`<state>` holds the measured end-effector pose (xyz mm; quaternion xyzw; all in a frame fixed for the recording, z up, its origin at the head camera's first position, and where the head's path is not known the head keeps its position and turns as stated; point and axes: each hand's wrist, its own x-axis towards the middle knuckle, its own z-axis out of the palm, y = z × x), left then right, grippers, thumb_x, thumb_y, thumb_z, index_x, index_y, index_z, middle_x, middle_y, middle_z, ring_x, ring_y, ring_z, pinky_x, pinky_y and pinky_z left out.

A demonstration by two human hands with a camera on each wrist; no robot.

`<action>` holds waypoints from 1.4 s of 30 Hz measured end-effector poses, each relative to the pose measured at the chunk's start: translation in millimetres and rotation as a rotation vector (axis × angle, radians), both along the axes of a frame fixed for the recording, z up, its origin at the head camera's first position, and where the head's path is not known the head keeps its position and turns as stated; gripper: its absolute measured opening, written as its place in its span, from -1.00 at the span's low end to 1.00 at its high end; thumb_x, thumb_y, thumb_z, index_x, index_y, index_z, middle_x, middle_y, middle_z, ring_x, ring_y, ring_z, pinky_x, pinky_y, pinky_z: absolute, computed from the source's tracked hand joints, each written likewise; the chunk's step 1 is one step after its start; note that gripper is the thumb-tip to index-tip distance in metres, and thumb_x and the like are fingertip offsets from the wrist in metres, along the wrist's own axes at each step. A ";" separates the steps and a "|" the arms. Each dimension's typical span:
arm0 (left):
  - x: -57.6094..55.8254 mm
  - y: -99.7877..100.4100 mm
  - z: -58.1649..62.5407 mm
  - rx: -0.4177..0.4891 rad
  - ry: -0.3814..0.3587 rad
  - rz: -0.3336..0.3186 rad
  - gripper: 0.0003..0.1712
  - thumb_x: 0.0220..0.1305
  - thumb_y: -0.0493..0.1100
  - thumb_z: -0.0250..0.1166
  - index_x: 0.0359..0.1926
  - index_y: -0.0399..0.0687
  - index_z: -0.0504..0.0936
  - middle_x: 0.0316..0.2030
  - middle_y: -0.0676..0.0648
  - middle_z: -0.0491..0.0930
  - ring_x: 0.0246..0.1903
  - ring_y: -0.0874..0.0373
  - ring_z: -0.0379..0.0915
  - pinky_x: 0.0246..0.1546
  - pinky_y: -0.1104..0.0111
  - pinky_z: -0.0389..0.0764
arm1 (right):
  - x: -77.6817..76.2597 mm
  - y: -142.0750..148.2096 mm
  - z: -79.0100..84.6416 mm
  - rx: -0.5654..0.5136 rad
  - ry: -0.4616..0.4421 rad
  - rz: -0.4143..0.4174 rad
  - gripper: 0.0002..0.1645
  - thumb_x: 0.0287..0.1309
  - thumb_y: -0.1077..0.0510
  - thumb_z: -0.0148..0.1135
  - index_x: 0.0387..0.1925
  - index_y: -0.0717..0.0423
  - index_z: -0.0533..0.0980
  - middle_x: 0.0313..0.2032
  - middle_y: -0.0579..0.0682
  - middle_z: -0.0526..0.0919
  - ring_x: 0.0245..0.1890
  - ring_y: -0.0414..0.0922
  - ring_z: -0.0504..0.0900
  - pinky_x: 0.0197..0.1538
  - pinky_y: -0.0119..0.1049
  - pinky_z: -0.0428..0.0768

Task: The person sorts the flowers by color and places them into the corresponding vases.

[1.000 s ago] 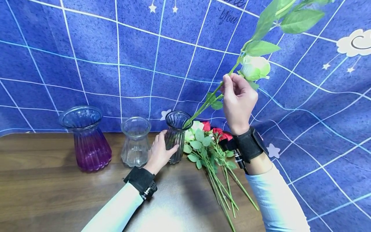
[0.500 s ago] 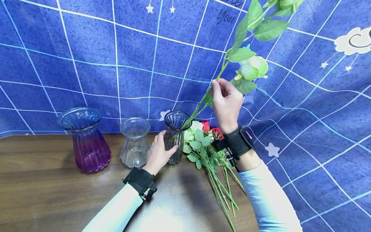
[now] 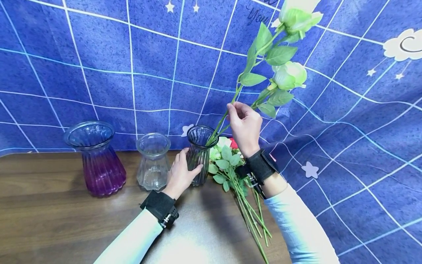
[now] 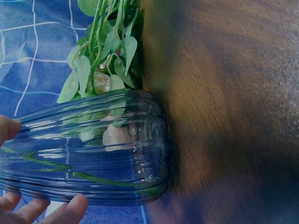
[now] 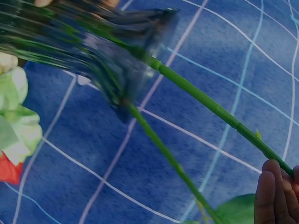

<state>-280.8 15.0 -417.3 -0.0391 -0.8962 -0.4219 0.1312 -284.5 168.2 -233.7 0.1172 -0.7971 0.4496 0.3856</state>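
My left hand [image 3: 180, 175] grips the dark grey ribbed glass vase [image 3: 199, 156], which stands upright on the table. In the left wrist view, its fingers lie along both sides of the vase [image 4: 93, 149]. Above and right of the rim, my right hand [image 3: 244, 126] pinches the stem of a tall white-green artificial rose [image 3: 298, 22]. That stem [image 5: 201, 98] runs down into the vase mouth in the right wrist view. A second white-green rose [image 3: 290, 76] leans to the right, its thinner stem [image 5: 163, 151] also inside the vase and apart from my fingers.
Left of the grey vase stand a clear glass vase [image 3: 153, 165] and a larger blue-purple vase [image 3: 102, 165]. Several artificial flowers [image 3: 230, 165], white-green and red, lie on the wooden table [image 3: 59, 227] to the right. A blue gridded cloth [image 3: 108, 55] hangs behind.
My right hand has moved left and down along with the pinched rose, its stem sliding deeper into the vase and tilting more upright. My left hand has stayed on the grey vase.
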 end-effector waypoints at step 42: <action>5.5 2.0 -3.6 0.017 -0.007 0.035 -0.14 0.05 0.21 0.31 0.31 0.05 0.21 0.12 -0.18 0.41 0.04 -0.17 0.44 -0.15 -0.02 0.50 | -10.6 -8.2 -77.0 0.281 -0.349 -0.072 -0.80 0.08 0.07 0.29 -0.44 0.12 0.68 -0.61 0.03 0.62 -0.62 -0.11 0.51 -0.50 -0.35 0.40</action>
